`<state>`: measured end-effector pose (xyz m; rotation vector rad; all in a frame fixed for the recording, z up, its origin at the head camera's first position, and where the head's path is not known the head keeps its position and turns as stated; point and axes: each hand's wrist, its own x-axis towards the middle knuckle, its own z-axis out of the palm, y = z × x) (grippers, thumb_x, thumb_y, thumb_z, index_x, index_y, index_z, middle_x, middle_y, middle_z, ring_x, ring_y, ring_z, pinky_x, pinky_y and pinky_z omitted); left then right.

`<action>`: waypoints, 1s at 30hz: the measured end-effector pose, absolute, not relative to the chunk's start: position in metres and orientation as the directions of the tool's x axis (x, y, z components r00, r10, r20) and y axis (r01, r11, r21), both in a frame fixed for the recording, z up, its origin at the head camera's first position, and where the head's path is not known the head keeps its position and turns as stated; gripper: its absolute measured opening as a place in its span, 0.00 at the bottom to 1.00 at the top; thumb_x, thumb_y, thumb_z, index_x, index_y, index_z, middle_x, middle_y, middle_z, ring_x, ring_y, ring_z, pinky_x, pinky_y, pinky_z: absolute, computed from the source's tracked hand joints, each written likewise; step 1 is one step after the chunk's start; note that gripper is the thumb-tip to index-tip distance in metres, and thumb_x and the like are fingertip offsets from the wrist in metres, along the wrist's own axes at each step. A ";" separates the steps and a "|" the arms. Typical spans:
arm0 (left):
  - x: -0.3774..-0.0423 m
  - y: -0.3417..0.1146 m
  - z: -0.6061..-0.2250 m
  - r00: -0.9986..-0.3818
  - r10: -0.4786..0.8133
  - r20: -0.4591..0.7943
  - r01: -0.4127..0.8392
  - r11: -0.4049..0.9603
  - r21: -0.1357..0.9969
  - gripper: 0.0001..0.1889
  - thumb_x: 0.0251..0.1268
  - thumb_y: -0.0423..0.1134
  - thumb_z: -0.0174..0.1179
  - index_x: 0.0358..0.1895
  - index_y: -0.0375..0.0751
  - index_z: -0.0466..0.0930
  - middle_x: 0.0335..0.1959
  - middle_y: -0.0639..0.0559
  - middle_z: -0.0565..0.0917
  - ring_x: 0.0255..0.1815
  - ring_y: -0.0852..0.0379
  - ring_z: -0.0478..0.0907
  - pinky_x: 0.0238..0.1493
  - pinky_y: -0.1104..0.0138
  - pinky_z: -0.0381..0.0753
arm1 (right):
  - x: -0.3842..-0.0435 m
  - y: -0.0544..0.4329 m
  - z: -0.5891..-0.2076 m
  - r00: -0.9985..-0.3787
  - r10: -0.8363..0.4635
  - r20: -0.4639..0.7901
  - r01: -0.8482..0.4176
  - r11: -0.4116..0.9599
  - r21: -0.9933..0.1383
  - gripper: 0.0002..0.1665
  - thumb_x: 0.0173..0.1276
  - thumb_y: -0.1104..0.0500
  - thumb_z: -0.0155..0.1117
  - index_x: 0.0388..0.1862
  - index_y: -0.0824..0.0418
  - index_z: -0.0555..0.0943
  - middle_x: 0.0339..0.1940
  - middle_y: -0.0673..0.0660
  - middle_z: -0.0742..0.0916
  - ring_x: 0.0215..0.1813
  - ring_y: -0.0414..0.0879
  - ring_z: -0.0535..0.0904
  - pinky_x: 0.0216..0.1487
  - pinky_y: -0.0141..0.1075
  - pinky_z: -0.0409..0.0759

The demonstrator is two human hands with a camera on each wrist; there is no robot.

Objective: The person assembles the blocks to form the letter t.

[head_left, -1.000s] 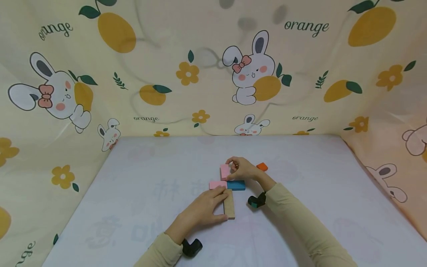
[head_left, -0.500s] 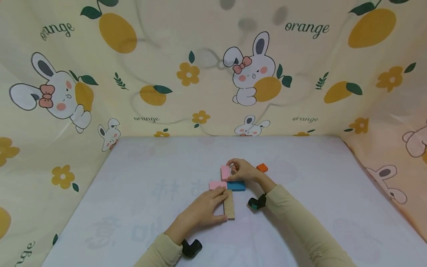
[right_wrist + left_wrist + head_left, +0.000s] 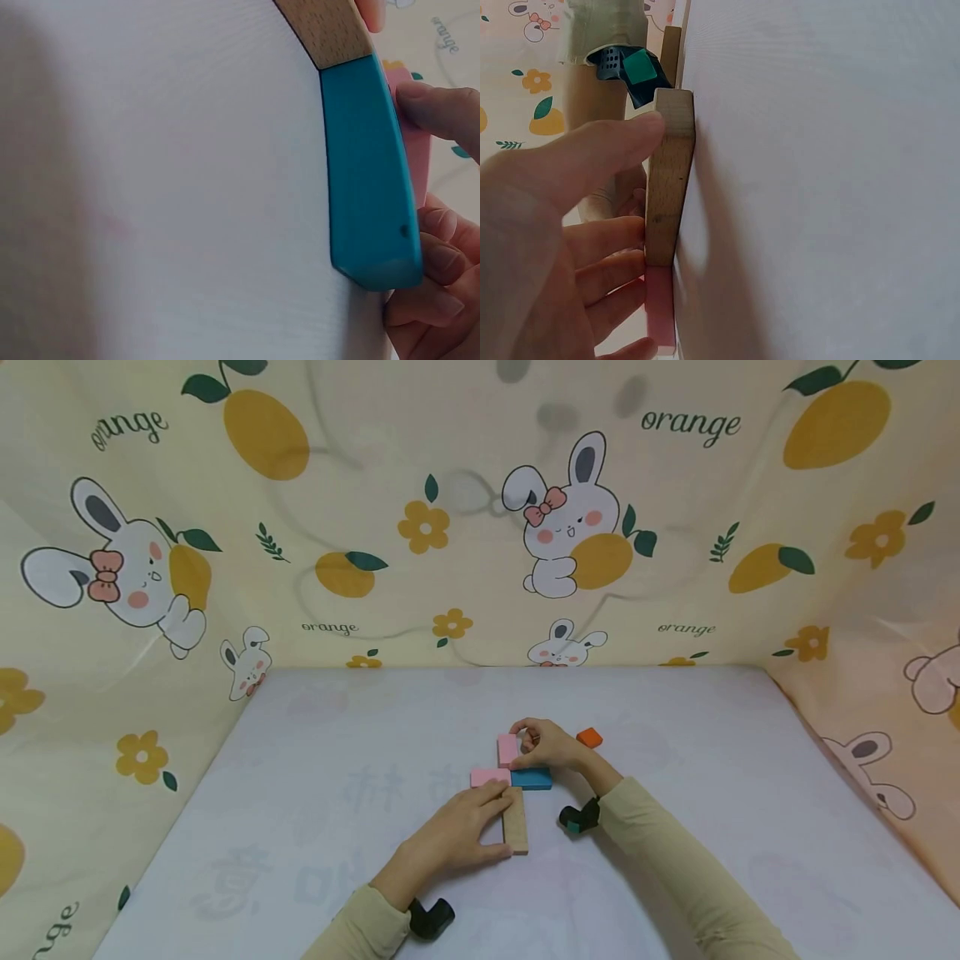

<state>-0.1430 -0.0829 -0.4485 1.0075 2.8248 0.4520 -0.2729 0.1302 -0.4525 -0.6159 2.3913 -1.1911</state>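
Note:
Near the table's middle, a plain wooden block (image 3: 515,822) lies lengthwise. My left hand (image 3: 452,831) holds it, thumb (image 3: 649,129) at the near end and fingers along the left side towards the far end. Beyond it, a pink block (image 3: 489,776) and a blue block (image 3: 534,779) lie crosswise, end to end. My right hand (image 3: 551,745) pinches a second pink block (image 3: 507,749) between thumb and index finger, just behind that row. In the right wrist view the blue block (image 3: 367,165) partly hides this pink block (image 3: 417,146).
An orange block (image 3: 589,737) lies behind the right wrist. Black wrist cameras (image 3: 432,917) sit on both wrists, close to the white tabletop (image 3: 315,760). A patterned cloth (image 3: 465,527) hangs round the back and sides.
The pink block in my right hand has slid slightly right and towards me. My left hand and the other blocks keep their places.

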 end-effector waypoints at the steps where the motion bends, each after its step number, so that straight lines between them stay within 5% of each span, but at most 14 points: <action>1: -0.143 -0.083 -0.449 -0.775 0.632 -0.005 0.599 0.737 0.313 0.38 0.61 0.57 0.62 0.72 0.45 0.64 0.75 0.48 0.64 0.76 0.52 0.63 0.74 0.55 0.68 | -0.273 0.130 -0.453 -0.823 -0.547 -0.151 -0.207 0.537 -0.818 0.30 0.57 0.59 0.73 0.56 0.68 0.73 0.23 0.50 0.70 0.29 0.42 0.67 0.35 0.31 0.65; 30: -0.143 -0.083 -0.450 -0.778 0.628 -0.016 0.594 0.742 0.311 0.37 0.61 0.57 0.61 0.71 0.45 0.65 0.75 0.49 0.64 0.76 0.52 0.63 0.73 0.55 0.68 | -0.274 0.132 -0.458 -0.819 -0.539 -0.197 -0.158 0.542 -0.826 0.29 0.61 0.53 0.70 0.56 0.65 0.71 0.23 0.48 0.73 0.28 0.40 0.68 0.34 0.30 0.66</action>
